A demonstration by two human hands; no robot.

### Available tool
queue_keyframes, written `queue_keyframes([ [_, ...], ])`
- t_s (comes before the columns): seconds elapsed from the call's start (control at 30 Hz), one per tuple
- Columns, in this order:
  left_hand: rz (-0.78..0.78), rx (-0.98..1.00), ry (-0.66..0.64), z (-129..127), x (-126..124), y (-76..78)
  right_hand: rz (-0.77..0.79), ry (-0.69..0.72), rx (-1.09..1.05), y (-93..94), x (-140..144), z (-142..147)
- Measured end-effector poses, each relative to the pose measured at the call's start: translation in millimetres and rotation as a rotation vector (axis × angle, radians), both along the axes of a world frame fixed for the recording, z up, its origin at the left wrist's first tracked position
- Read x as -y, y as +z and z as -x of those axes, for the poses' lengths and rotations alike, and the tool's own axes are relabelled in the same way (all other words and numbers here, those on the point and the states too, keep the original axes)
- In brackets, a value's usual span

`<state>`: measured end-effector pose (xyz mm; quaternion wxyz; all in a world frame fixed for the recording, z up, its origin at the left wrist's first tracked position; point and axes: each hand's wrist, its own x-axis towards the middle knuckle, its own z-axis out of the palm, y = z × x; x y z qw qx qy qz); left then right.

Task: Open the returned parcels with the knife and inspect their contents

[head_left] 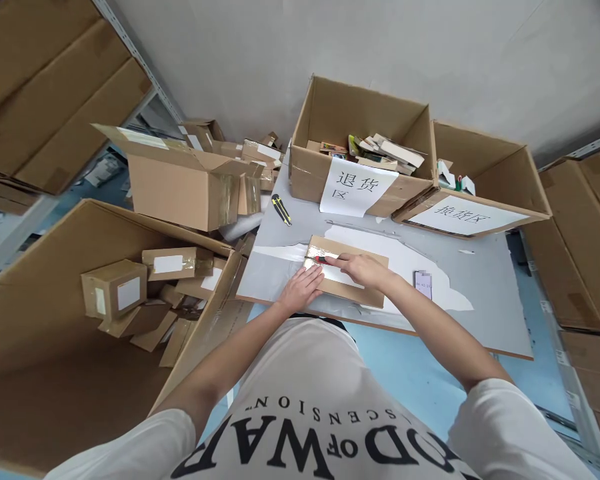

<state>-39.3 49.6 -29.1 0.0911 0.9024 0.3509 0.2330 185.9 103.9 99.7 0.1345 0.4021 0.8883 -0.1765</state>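
Note:
A flat cardboard box with a white label lies near the table's front edge. My right hand is closed around a red and black utility knife, held low over the box's left end, where shiny clear tape shows. Whether the blade touches the tape I cannot tell. My left hand lies with fingers stretched out against the box's near left corner. Behind the box, to the left, rests a yellow and black box cutter.
At the table's back stand two open cartons with paper signs; the left carton holds books, the right carton small items. A phone-like device lies right of my arm. On the left, a large carton holds several small parcels.

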Motion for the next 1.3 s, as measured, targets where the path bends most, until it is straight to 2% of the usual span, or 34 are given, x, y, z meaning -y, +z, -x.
queue_keyframes([
  [0.2,0.009,0.029,0.001,0,1,-2.9,-0.065,0.017,0.120,0.1,5,4],
  [0.63,-0.018,0.012,0.013,0,0,-6.5,-0.020,0.060,0.186,5.1,4,-5],
  [1.0,-0.030,-0.022,0.008,0,-1,-4.5,0.041,0.083,0.318,35.9,1,-15],
  [1.3,-0.039,-0.047,0.008,-1,-1,-4.2,0.072,0.057,0.319,39.1,6,-41],
])
